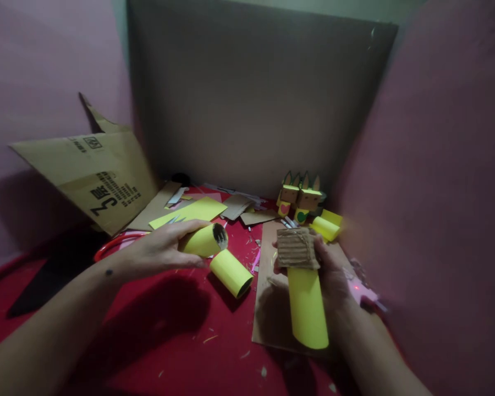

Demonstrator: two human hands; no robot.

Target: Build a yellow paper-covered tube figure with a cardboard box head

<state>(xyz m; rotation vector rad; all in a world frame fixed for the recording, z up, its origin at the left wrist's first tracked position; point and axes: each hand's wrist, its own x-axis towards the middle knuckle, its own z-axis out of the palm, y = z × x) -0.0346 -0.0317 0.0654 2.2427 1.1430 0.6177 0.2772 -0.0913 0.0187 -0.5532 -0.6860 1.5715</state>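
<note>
My left hand [165, 247] is wrapped round a yellow paper-covered tube [200, 240], whose dark open end faces right. A second yellow tube [231, 273] lies on the red table just right of and below it. On the right, my right hand [328, 269] grips a figure made of a corrugated cardboard block [297, 248] on top of a yellow tube [307, 308]. The figure is above a flat cardboard sheet [266, 319]. My right fingers are partly hidden behind the block.
Two small cardboard-headed figures [299, 198] stand at the back right, near a yellow roll [326, 225]. A pink glue gun [357, 286] lies at right. Yellow paper [190, 212], red-handled scissors [113, 245] and a folded cardboard box [103, 176] are at left. Scraps litter the table [190, 352].
</note>
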